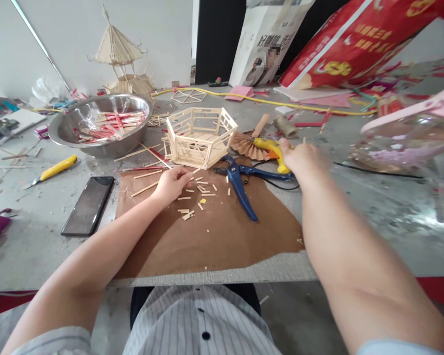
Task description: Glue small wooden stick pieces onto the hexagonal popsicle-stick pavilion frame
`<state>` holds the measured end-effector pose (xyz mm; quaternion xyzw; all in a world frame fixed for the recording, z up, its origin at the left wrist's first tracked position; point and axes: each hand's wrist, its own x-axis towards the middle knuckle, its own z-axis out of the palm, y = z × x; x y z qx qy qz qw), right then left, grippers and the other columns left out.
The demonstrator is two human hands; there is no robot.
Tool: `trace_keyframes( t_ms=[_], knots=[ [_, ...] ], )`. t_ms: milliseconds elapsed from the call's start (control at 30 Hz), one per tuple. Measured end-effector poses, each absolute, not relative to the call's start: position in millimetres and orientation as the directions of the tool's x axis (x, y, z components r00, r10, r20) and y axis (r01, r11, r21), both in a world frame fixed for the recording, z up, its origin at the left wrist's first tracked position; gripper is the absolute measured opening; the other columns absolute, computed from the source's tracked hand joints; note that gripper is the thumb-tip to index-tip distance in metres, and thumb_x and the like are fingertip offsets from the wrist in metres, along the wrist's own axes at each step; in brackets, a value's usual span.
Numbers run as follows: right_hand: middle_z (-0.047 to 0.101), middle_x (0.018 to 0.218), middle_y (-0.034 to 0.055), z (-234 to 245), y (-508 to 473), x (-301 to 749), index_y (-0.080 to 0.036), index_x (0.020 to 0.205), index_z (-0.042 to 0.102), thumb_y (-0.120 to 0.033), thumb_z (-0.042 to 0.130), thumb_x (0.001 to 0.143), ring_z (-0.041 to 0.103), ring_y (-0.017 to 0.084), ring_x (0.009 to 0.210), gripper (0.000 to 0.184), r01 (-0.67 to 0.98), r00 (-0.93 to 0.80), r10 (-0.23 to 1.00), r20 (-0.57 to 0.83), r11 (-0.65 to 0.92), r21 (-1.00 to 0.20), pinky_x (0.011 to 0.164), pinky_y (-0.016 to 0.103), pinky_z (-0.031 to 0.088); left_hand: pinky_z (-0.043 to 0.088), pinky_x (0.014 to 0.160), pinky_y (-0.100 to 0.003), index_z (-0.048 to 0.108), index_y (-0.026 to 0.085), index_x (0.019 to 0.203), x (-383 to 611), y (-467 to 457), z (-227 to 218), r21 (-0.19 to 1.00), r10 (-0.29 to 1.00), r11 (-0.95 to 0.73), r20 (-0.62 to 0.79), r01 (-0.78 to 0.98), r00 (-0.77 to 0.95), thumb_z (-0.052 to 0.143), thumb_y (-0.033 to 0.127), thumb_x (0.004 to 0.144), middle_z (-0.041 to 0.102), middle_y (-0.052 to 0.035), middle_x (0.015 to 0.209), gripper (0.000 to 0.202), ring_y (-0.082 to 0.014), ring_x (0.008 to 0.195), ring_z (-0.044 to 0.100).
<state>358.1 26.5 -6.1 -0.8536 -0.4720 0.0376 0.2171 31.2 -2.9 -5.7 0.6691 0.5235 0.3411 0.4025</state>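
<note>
"what's held, and where?"

"the left hand [173, 184] pinches a small stick [195, 172]. well apart, the blurred right hand [305, 159] touches the yellow glue gun [280, 157]; i can't tell whether it's clamped."

"and the wooden frame [188, 160]?"

"just beyond the left hand, beside the blue cutters [240, 190]."

"What's in the left hand [174, 183]?"
"A small stick [196, 172], pinched at the fingertips, just in front of the wooden frame [203, 154]."
"And the right hand [306, 160]?"
"It grips the yellow glue gun [280, 157]; the hand is blurred."
"What's between them?"
"Blue cutters [237, 185], partly on the brown sheet [214, 246], near scattered wood bits [206, 192]."
"Farther left?"
"A phone [89, 204], with a metal bowl [68, 135] of sticks behind it."
</note>
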Motion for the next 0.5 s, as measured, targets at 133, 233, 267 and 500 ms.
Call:
trace_keyframes(
  t_ms=[133, 233, 267, 500],
  knots=[
    [0.063, 0.092, 0.021, 9, 19, 332, -0.011, 0.091, 0.064, -0.032, 0.044, 0.08, 0.056, 0.027, 0.09, 0.031, 0.899, 0.408, 0.761, 0.505, -0.236, -0.37, 0.074, 0.038, 0.038, 0.036, 0.051, -0.02, 0.058, 0.017, 0.07, 35, -3, -6, 0.746, 0.974, -0.216, 0.121, 0.63, 0.191, 0.051, 0.035, 0.078, 0.062, 0.0017, 0.06, 0.022, -0.0079, 0.05, 0.05],
    [0.062, 0.107, 0.0127, 7, 24, 302, -0.017, 0.102, 0.062, -0.022, 0.043, 0.08, 0.057, 0.025, 0.096, 0.03, 0.942, 0.076, 0.753, 0.654, 0.161, -0.294, 0.078, 0.037, 0.043, 0.039, 0.058, -0.022, 0.062, 0.018, 0.073, 39, -5, -3, 0.599, 0.968, -0.251, 0.134, 0.761, 0.214, 0.049, 0.035, 0.079, 0.065, -0.0007, 0.065, 0.022, -0.0119, 0.061, 0.057],
    [0.059, 0.114, 0.0116, 5, 26, 292, -0.018, 0.107, 0.06, -0.021, 0.045, 0.08, 0.056, 0.024, 0.099, 0.032, 0.929, -0.031, 0.763, 0.646, 0.26, -0.263, 0.078, 0.036, 0.045, 0.04, 0.059, -0.023, 0.063, 0.018, 0.075, 41, -6, -3, 0.553, 0.966, -0.257, 0.133, 0.792, 0.22, 0.049, 0.035, 0.08, 0.066, -0.0014, 0.068, 0.023, -0.0131, 0.063, 0.058],
    [0.044, 0.133, 0.0104, 8, 36, 261, -0.023, 0.128, 0.046, -0.03, 0.052, 0.079, 0.053, 0.029, 0.108, 0.05, 0.918, -0.207, 0.762, 0.614, 0.369, -0.148, 0.074, 0.041, 0.049, 0.043, 0.066, -0.026, 0.065, 0.021, 0.086, 44, -5, -2, 0.374, 0.967, -0.256, 0.109, 0.891, 0.232, 0.044, 0.035, 0.083, 0.069, -0.0026, 0.077, 0.025, -0.0164, 0.072, 0.061]
  ],
)
